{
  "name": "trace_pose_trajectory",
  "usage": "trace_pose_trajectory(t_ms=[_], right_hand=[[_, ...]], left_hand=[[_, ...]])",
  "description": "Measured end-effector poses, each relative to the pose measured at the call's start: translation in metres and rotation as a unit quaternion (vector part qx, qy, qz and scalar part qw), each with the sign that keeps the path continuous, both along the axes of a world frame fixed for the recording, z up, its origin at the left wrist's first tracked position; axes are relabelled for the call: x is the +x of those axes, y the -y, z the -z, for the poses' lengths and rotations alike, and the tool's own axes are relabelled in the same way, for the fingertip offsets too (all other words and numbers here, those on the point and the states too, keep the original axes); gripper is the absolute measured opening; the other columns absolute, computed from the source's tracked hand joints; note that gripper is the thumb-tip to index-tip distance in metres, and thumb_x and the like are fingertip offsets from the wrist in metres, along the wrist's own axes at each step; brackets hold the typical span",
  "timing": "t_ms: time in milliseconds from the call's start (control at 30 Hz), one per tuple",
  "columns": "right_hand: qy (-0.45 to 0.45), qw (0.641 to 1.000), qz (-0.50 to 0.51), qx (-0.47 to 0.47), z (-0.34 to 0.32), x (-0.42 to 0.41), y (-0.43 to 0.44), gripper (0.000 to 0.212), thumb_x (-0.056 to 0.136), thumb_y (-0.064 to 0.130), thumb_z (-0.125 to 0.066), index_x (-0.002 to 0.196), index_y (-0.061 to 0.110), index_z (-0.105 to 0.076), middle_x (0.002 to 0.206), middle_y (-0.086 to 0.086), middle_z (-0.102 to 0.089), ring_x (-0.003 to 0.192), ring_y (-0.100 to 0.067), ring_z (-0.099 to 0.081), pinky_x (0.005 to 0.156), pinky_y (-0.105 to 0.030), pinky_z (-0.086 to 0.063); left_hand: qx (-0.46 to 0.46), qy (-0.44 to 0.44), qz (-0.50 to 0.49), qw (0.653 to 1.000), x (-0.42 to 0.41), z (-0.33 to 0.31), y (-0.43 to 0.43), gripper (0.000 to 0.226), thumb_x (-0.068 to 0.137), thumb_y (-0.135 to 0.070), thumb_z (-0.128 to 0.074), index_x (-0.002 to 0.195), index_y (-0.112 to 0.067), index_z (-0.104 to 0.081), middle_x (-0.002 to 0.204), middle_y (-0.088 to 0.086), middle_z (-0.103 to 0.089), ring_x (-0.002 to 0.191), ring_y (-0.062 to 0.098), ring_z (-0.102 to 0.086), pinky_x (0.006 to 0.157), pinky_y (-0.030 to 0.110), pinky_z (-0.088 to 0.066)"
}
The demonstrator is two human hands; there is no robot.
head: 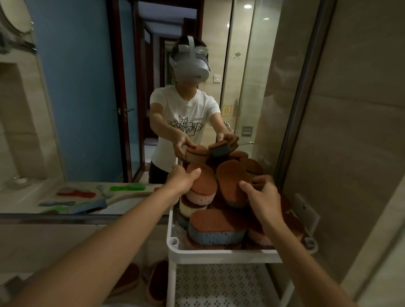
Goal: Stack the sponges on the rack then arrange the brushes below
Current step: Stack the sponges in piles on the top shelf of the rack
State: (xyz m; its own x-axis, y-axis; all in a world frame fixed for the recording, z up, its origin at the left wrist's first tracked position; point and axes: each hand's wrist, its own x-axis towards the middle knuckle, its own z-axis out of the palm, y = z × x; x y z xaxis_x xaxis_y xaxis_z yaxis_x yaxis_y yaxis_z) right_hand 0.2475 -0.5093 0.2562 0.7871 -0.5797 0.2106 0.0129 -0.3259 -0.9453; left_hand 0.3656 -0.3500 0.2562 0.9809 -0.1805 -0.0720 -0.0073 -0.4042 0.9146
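Currently, I read the left hand (182,179) as curled over the edge of the top sponge (204,180), which sits on a leaning stack at the left of the upper tray of the rack (222,256). The right hand (264,197) pinches a tilted sponge (232,180) between thumb and fingers, mid-pile. A blue-based sponge (215,229) lies flat at the tray front. The lower shelf (221,297) is perforated. Brushes (76,193) appear reflected in the mirror (80,95), lying on a counter.
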Motion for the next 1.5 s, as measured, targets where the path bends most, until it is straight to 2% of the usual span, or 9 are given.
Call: trace_pose_trajectory(t_ms=[200,400,567,900,1067,1133,1267,1400,1500], right_hand=[[0.015,1.0,0.01,0.002,0.0,0.001,0.002,0.024,0.087,0.029,-0.063,0.101,0.017,-0.05,0.097,0.0,-0.056,0.091,-0.016,-0.055,0.074,-0.027,-0.048],[0.009,1.0,0.001,0.017,0.003,0.004,0.0,0.025,0.087,0.029,-0.063,0.102,0.015,-0.05,0.093,0.002,-0.055,0.091,-0.016,-0.056,0.077,-0.03,-0.051],[0.008,1.0,-0.003,0.001,0.001,0.006,-0.001,0.024,0.087,0.029,-0.063,0.101,0.017,-0.048,0.095,0.002,-0.055,0.093,-0.017,-0.055,0.083,-0.035,-0.052],[-0.008,1.0,0.002,0.009,0.001,0.015,-0.005,0.025,0.088,0.03,-0.061,0.102,0.016,-0.047,0.101,-0.003,-0.054,0.089,-0.017,-0.054,0.072,-0.03,-0.045],[-0.046,0.998,-0.01,0.043,-0.007,0.023,-0.013,0.031,0.093,0.033,-0.052,0.113,0.011,-0.044,0.105,-0.006,-0.052,0.09,-0.021,-0.054,0.079,-0.038,-0.05],[-0.074,0.997,-0.013,-0.015,-0.01,0.025,-0.018,0.032,0.096,0.031,-0.047,0.119,0.008,-0.042,0.104,-0.007,-0.053,0.091,-0.025,-0.056,0.077,-0.037,-0.048],[-0.136,0.953,0.007,-0.269,-0.01,0.024,-0.021,0.032,0.098,0.027,-0.041,0.121,0.005,-0.041,0.11,-0.014,-0.058,0.099,-0.035,-0.059,0.069,-0.032,-0.04],[-0.128,0.936,-0.025,-0.326,-0.011,0.027,-0.018,0.041,0.096,0.029,-0.044,0.133,0.015,-0.039,0.124,-0.016,-0.053,0.109,-0.036,-0.055,0.08,-0.037,-0.046],[-0.121,0.924,-0.07,-0.357,-0.008,0.027,-0.021,0.042,0.097,0.034,-0.042,0.138,0.028,-0.041,0.13,-0.017,-0.047,0.111,-0.038,-0.053,0.084,-0.04,-0.048]], left_hand=[[-0.016,-0.004,-0.003,1.0,0.0,0.001,0.002,0.062,0.091,-0.044,-0.05,0.137,-0.004,-0.04,0.135,0.013,-0.052,0.124,0.028,-0.05,0.099,0.037,-0.044],[-0.076,-0.033,-0.029,0.996,0.005,0.001,0.001,0.053,0.094,-0.038,-0.047,0.135,-0.005,-0.045,0.135,0.011,-0.053,0.123,0.028,-0.05,0.101,0.038,-0.044],[-0.011,0.023,-0.048,0.998,0.003,0.003,0.003,0.047,0.096,-0.035,-0.044,0.131,-0.005,-0.049,0.129,0.013,-0.056,0.118,0.029,-0.054,0.086,0.032,-0.043],[0.096,0.057,-0.039,0.993,-0.001,0.002,0.001,0.044,0.095,-0.035,-0.044,0.121,-0.001,-0.056,0.12,0.017,-0.06,0.11,0.031,-0.058,0.078,0.032,-0.042],[0.125,0.086,-0.032,0.988,-0.005,0.001,-0.001,0.036,0.096,-0.033,-0.043,0.116,-0.006,-0.055,0.117,0.012,-0.061,0.11,0.03,-0.057,0.091,0.039,-0.046],[0.143,0.1,-0.031,0.984,-0.006,0.0,0.0,0.036,0.096,-0.033,-0.042,0.116,-0.006,-0.055,0.116,0.012,-0.061,0.11,0.029,-0.057,0.088,0.037,-0.045],[0.173,0.133,-0.042,0.975,-0.013,-0.002,0.001,0.035,0.098,-0.031,-0.04,0.113,-0.004,-0.057,0.115,0.014,-0.061,0.109,0.03,-0.055,0.075,0.03,-0.035],[0.172,0.149,-0.041,0.973,-0.016,-0.003,0.001,0.035,0.098,-0.029,-0.041,0.115,-0.003,-0.057,0.119,0.015,-0.06,0.112,0.03,-0.055,0.077,0.031,-0.036],[0.165,0.162,-0.036,0.972,-0.018,-0.003,0.001,0.04,0.098,-0.028,-0.042,0.132,-0.007,-0.048,0.131,0.013,-0.055,0.122,0.029,-0.05,0.092,0.036,-0.042]])
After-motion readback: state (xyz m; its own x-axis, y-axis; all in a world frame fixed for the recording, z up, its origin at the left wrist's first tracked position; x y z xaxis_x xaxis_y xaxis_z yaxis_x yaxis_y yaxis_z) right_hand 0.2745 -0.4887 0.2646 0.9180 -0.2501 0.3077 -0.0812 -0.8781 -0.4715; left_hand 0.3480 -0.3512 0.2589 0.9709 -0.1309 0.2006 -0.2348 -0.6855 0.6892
